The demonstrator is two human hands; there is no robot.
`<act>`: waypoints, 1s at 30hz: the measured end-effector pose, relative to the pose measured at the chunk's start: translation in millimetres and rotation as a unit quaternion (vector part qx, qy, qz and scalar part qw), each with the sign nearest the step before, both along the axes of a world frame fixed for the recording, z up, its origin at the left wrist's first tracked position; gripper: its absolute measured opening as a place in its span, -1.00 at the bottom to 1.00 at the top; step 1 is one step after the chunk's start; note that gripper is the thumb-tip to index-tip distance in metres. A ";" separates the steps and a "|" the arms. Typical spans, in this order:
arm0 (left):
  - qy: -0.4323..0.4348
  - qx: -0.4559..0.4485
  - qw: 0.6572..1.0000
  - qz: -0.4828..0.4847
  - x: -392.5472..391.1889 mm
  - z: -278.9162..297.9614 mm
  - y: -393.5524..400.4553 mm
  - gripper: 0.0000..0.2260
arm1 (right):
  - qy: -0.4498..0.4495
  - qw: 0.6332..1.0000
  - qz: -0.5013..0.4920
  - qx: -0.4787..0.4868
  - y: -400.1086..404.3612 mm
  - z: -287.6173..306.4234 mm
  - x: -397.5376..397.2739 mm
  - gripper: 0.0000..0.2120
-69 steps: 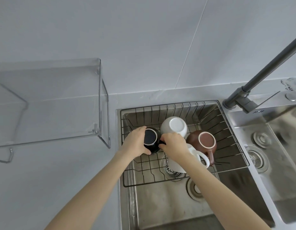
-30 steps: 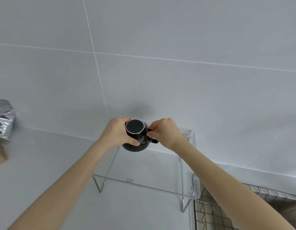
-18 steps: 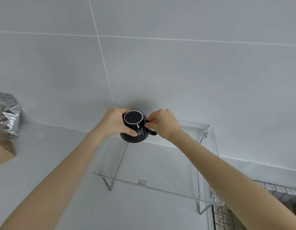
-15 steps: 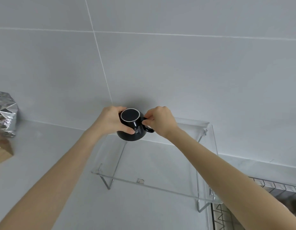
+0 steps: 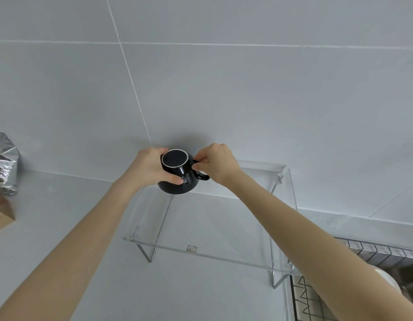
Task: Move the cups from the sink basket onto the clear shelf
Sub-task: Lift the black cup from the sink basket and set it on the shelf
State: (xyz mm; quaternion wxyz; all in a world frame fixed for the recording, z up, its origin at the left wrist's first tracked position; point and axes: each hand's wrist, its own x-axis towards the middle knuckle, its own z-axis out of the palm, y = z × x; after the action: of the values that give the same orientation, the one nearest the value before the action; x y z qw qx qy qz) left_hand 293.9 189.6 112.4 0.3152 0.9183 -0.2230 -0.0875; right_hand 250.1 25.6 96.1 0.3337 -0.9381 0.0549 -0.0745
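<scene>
A black cup (image 5: 177,172) is upside down, its white-ringed base facing up, at the back left corner of the clear shelf (image 5: 214,228). My left hand (image 5: 149,167) wraps the cup's left side. My right hand (image 5: 218,165) pinches its handle on the right. Whether the cup's rim touches the shelf I cannot tell. The wire sink basket (image 5: 363,251) shows at the lower right, with part of a white cup (image 5: 386,280) in it behind my right forearm.
A tiled wall rises right behind the shelf. A crinkled silver foil bag (image 5: 3,163) and a wooden block (image 5: 0,214) sit at the left edge on the white counter (image 5: 61,205).
The black cup was lifted out of the sink basket by both hands and carried left over the shelf; in the last half second it sank a little at the back left corner.
</scene>
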 end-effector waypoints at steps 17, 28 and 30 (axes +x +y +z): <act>-0.119 0.031 0.979 -0.165 -124.7 22.7 -90.0 -0.36 | 0.013 0.989 -0.075 0.124 -90.7 33.3 -159.0 -0.64; 0.162 -0.018 0.939 -0.302 -289.6 -64.9 -192.1 -0.50 | 0.195 0.953 -0.228 0.041 -212.4 -30.2 -375.6 -0.86; 0.227 -0.007 0.928 -0.296 -310.9 -91.8 -205.1 -0.54 | 0.238 0.939 -0.246 0.037 -223.2 -51.4 -403.2 -0.87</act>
State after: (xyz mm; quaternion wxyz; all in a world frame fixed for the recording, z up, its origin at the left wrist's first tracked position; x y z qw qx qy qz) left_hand -17.0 -15.5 20.6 0.3237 0.7639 -0.4079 -0.3811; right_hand -153.1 -197.6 44.7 0.3163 -0.8728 0.3645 0.0731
